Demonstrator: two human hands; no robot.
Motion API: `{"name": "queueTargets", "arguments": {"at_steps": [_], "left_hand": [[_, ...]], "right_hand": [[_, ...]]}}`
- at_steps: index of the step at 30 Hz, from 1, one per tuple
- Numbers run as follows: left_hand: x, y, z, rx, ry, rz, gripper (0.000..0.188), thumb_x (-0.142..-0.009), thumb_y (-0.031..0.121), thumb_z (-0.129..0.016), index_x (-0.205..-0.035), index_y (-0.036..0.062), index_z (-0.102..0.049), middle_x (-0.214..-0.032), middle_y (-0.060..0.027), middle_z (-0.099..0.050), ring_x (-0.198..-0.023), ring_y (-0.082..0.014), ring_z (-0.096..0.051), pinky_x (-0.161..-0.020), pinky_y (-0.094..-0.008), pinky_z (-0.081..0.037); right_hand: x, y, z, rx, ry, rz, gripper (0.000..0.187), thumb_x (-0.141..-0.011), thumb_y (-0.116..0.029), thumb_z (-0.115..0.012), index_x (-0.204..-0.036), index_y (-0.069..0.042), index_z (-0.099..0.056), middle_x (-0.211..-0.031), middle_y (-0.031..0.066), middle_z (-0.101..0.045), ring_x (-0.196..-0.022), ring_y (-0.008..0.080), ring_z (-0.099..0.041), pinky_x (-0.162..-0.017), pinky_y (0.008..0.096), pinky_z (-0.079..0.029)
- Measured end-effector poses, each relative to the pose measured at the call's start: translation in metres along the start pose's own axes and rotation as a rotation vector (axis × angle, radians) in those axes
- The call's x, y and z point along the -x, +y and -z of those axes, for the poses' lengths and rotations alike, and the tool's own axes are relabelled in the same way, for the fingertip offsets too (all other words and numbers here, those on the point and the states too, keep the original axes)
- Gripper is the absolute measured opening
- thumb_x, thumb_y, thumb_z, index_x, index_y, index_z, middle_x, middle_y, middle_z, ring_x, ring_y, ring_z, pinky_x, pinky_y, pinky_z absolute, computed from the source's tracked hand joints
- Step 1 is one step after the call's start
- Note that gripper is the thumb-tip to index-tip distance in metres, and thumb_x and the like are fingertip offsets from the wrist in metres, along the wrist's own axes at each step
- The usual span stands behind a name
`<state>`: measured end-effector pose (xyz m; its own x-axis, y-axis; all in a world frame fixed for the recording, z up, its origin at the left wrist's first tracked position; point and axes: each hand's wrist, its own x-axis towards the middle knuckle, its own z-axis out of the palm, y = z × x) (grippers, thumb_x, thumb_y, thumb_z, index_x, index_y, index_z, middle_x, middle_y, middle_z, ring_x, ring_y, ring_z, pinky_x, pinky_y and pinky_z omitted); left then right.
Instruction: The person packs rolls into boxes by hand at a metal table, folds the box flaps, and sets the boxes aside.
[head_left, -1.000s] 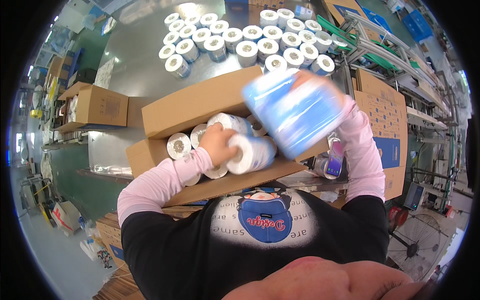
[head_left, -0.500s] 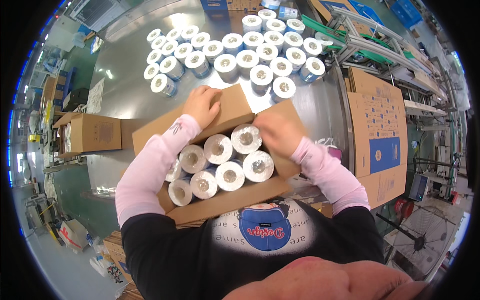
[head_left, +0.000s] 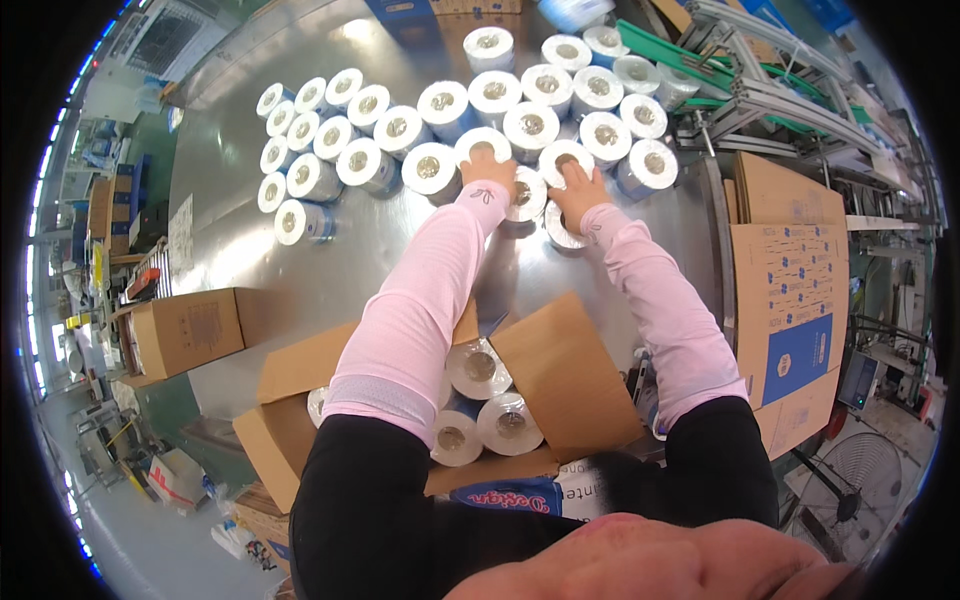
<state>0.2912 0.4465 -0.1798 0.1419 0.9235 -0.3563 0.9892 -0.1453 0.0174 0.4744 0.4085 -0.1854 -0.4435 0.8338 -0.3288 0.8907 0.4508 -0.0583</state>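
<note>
Many white wrapped rolls (head_left: 440, 105) stand on end across the far half of a shiny metal table (head_left: 300, 270). Both my arms, in pink sleeves, stretch forward over an open cardboard box (head_left: 565, 385) that has several of the same rolls (head_left: 480, 368) standing inside. My left hand (head_left: 487, 168) grips the top of a roll (head_left: 478, 140) at the near edge of the group. Just to its right, my right hand (head_left: 578, 187) clasps a neighbouring roll (head_left: 562, 156). More rolls lie partly hidden under both hands.
A closed cardboard box (head_left: 185, 330) sits at the table's left edge. Flat cardboard sheets with blue print (head_left: 790, 300) are stacked at the right. A metal conveyor frame (head_left: 780, 95) runs along the far right, and a floor fan (head_left: 850, 480) stands at the lower right.
Both hands have left the box flaps and reached forward across the table to the group of rolls. The view has tilted, so the box now sits lower in the picture.
</note>
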Motion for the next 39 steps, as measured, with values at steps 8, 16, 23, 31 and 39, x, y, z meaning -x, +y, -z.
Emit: {"name": "queueTargets", "arguments": {"at_steps": [8, 16, 23, 31, 39], "left_hand": [[0.051, -0.017, 0.01, -0.075, -0.165, -0.114, 0.058, -0.07, 0.048, -0.074, -0.118, 0.016, -0.065, -0.122, -0.0171, -0.058, -0.118, -0.0345, -0.051, -0.101, -0.0408, -0.042], [0.128, -0.084, 0.066, 1.098, 0.196, -0.125, 0.048, -0.082, 0.035, -0.069, -0.117, 0.0046, -0.062, -0.106, -0.0131, -0.067, -0.097, -0.0207, -0.064, -0.091, -0.0315, -0.048], [0.346, -0.168, 0.115, 1.899, 0.061, -0.502, 0.035, -0.091, 0.014, -0.063, -0.124, 0.0011, -0.057, -0.117, -0.009, -0.064, -0.101, -0.0146, -0.062, -0.085, -0.0306, -0.054], [0.541, -0.247, 0.118, 0.325, 0.132, -0.293, 0.039, -0.059, 0.014, -0.074, -0.097, 0.0116, -0.069, -0.102, -0.0132, -0.056, -0.102, -0.0334, -0.053, -0.088, -0.042, -0.045], [0.533, -0.262, 0.053, 0.612, -0.106, -0.143, 0.033, -0.072, 0.021, -0.074, -0.104, 0.0119, -0.07, -0.105, -0.0134, -0.062, -0.101, -0.0287, -0.06, -0.09, -0.0373, -0.048]], "right_hand": [[0.073, -0.04, -0.043, -0.156, 0.148, -0.208, 0.037, -0.075, -0.039, -0.068, -0.105, -0.016, -0.071, -0.125, 0.0213, -0.052, -0.125, 0.0377, -0.042, -0.11, 0.0522, -0.022], [0.182, -0.031, -0.13, -0.893, 0.172, -0.461, 0.039, -0.09, -0.03, -0.058, -0.117, -0.003, -0.06, -0.112, 0.0171, -0.061, -0.109, 0.0306, -0.057, -0.097, 0.0445, -0.042], [0.212, -0.023, 0.074, -2.142, 0.555, 0.114, 0.045, -0.092, -0.029, -0.057, -0.129, -0.004, -0.053, -0.122, 0.0108, -0.06, -0.11, 0.0231, -0.059, -0.092, 0.0391, -0.049], [0.185, -0.256, 0.187, -0.906, -0.171, 0.833, 0.047, -0.075, -0.034, -0.068, -0.114, -0.006, -0.066, -0.112, 0.0104, -0.059, -0.103, 0.0287, -0.057, -0.091, 0.0397, -0.047], [0.223, -0.385, 0.113, -0.477, 0.094, 0.956, 0.052, -0.077, -0.023, -0.074, -0.125, -0.011, -0.059, -0.12, 0.0224, -0.052, -0.114, 0.0403, -0.05, -0.102, 0.0451, -0.04]]}}
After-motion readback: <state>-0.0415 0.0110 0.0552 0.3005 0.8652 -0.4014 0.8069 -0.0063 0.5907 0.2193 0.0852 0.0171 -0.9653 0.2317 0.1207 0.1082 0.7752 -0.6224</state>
